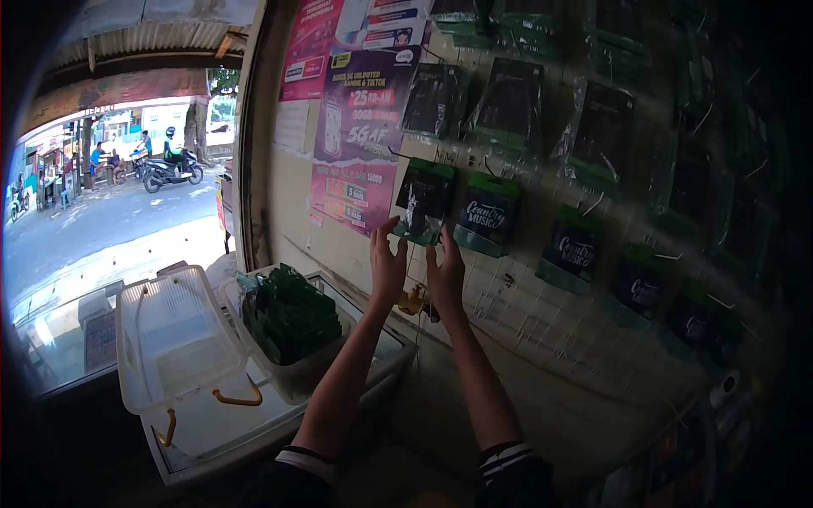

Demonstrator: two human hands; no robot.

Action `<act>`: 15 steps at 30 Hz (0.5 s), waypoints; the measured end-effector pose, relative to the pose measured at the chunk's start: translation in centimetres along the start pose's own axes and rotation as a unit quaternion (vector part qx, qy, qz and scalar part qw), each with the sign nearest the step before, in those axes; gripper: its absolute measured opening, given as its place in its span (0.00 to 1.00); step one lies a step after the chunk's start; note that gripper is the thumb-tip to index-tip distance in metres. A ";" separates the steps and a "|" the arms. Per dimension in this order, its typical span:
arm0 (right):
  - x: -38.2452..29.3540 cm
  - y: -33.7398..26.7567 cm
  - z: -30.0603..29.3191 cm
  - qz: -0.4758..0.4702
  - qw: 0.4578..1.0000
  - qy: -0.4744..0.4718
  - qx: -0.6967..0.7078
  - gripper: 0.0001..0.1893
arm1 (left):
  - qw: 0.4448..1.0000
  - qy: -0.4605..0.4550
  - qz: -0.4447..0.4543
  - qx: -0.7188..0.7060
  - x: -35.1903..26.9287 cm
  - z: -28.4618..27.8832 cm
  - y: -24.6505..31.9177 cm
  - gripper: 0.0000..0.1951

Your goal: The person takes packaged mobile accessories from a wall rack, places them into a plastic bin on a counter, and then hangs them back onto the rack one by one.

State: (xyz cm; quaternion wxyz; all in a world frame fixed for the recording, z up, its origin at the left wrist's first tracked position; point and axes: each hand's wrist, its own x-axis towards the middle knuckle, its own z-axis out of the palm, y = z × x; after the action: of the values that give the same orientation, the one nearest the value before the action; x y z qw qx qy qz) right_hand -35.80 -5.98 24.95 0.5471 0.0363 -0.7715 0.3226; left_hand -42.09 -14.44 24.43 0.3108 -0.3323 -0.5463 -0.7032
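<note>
My left hand [388, 260] and my right hand [445, 267] are raised to the lower corners of a green and black plastic packet [424, 197] that hangs from a wire hook. Fingertips of both hands meet or nearly meet its bottom edge; whether they grip it cannot be told. Right of it, a similar packet with white lettering [486, 213] hangs on the wall grid, and another lettered packet [568, 249] lies farther right. Larger black packets in clear wrap [505, 105] hang in the row above.
At the left, a plastic bin [298, 384] full of green packets [295, 311] stands on a glass display case [394, 359], beside a clear lid [181, 343] with yellow handles. Posters [359, 140] cover the wall. Outside, a person rides a motorbike [173, 171].
</note>
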 end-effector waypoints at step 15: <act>7.5 10.2 7.6 0.035 0.973 0.148 -0.173 0.28 | 0.992 0.058 -0.032 0.111 7.5 7.6 -12.2 0.25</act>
State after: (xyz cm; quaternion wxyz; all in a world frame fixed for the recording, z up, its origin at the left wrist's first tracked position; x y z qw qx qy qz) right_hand -49.16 0.20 25.34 0.6414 -0.1344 -0.7269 0.2053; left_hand -55.28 -5.01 25.07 0.3539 -0.2365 -0.6124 -0.6661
